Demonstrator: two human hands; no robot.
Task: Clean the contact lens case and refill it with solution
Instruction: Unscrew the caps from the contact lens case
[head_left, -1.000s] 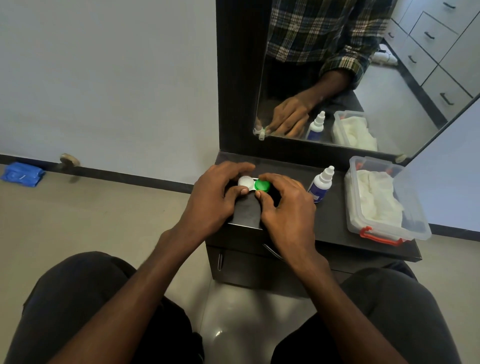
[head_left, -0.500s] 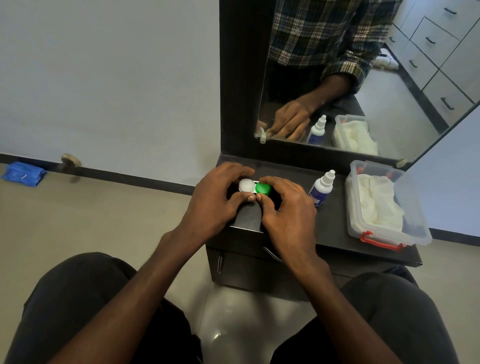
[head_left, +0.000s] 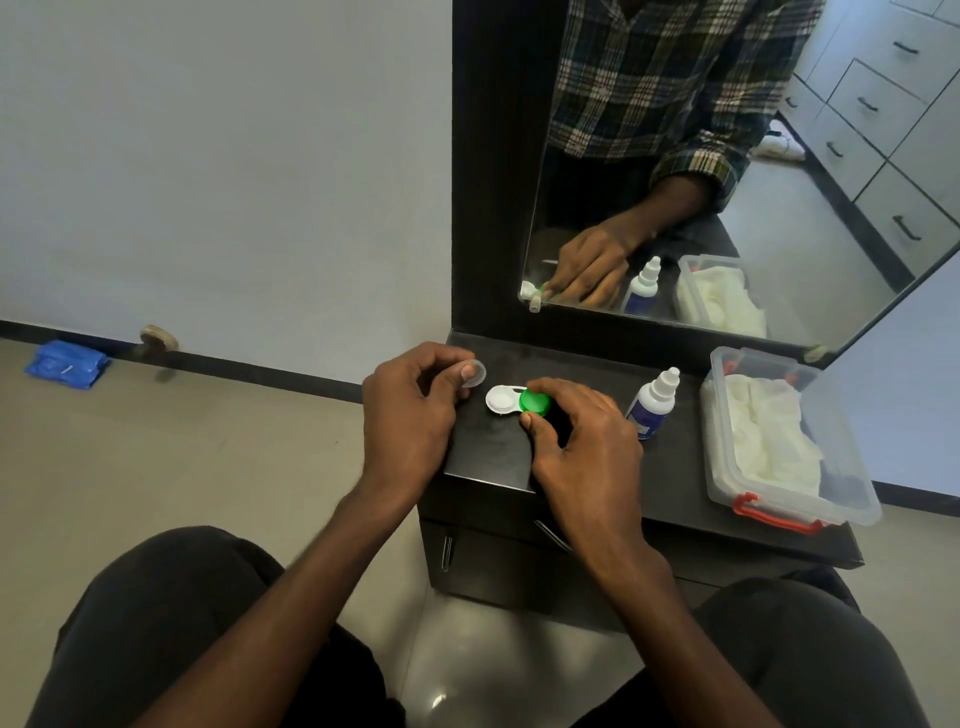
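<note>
Left hand (head_left: 410, 415) pinching a small white cap (head_left: 474, 373) between thumb and fingertip, holding it just left of and beyond the contact lens case (head_left: 514, 401). Right hand (head_left: 582, 441) gripping the green cap (head_left: 536, 401) on the case's right well, thumb near, fingers far. Case lying flat near the left edge of the dark worktop (head_left: 675, 467), left well uncovered. Looking light, stiff, smooth plastic; likely sliding when twisted, so bracing the body while turning the cap rim. Solution bottle (head_left: 652, 405) standing just right; clear lidded box (head_left: 779, 441) farther right.
</note>
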